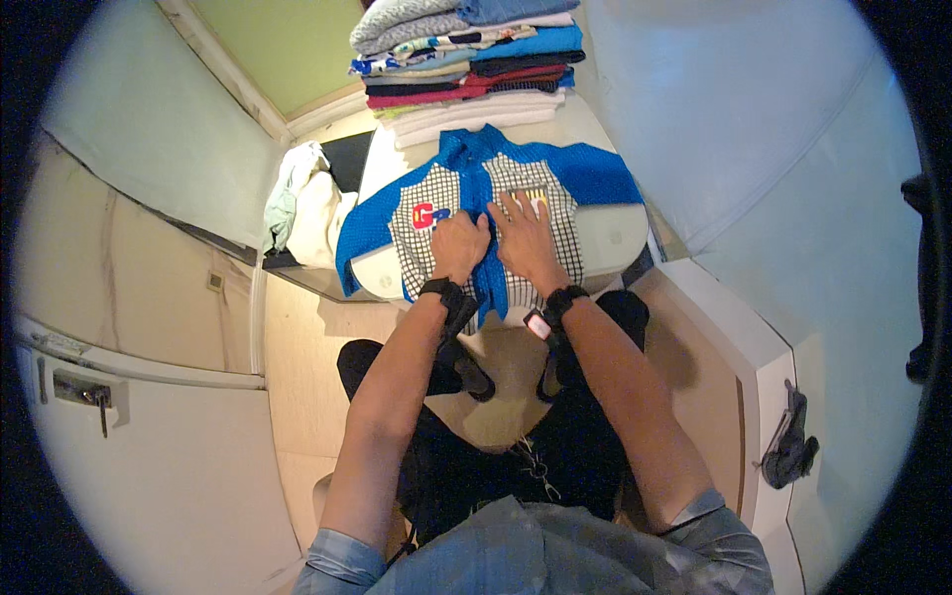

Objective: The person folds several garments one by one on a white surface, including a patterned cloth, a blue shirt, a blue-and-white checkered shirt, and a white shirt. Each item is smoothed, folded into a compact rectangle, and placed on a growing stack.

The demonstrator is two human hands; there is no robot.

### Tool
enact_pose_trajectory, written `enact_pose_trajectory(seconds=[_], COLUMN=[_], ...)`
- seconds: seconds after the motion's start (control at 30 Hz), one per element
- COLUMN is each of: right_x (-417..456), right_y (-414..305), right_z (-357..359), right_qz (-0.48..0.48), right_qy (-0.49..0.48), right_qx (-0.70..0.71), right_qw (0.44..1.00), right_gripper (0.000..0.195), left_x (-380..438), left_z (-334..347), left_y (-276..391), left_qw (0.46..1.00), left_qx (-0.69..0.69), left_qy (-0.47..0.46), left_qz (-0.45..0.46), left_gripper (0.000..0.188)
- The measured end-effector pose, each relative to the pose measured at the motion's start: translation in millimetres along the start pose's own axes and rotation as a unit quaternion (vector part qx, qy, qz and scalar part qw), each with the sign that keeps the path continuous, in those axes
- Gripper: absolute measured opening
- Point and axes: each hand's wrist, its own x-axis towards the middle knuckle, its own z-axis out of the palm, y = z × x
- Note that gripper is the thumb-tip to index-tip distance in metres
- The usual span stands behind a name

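A long-sleeved shirt (564, 178) with blue sleeves, a blue front band and checked panels lies spread out on a rounded white tabletop (617, 236). Its lower edge hangs over the near side. On the shirt's left half, beside the band and below a red letter patch, rests my left hand (460, 242) with fingers curled; whether it pinches cloth cannot be told. My right hand (528, 242) lies flat across the right half, its fingers spread over a yellow striped patch. Both wrists wear black straps.
Behind the shirt stands a tall stack of folded clothes (468, 82). Crumpled white and pale green cloth (312, 208) lies left of the tabletop. A white door (163, 461) with a key is at lower left, and a white ledge (744, 327) at right.
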Motion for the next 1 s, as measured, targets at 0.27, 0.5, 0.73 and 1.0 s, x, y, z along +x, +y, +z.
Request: enact_pose_trajectory(seconds=[0.27,0.5,0.73,1.0], right_x=[3,19,47,44], right_y=[-4,-1,13,7], right_z=[-8,-26,8,20], right_qz=[0.002,-0.001,0.015,0.008], right_qy=[-0.015,-0.116,-0.041,-0.015], right_qx=[0.018,-0.002,-0.020,-0.022], right_qw=[1.000,0.993,0.999,1.000], right_gripper=[0.060,0.056,0.052,0.051], left_x=[40,71,74,68], left_z=[13,15,28,15], left_y=[-9,-33,-39,-23], left_qw=[0.997,0.996,0.995,0.969], left_qx=[0.035,-0.001,-0.098,-0.236], left_qy=[0.052,-0.057,0.007,0.070], left_qz=[0.051,0.063,0.021,0.026], left_gripper=[0.034,0.027,0.021,0.024])
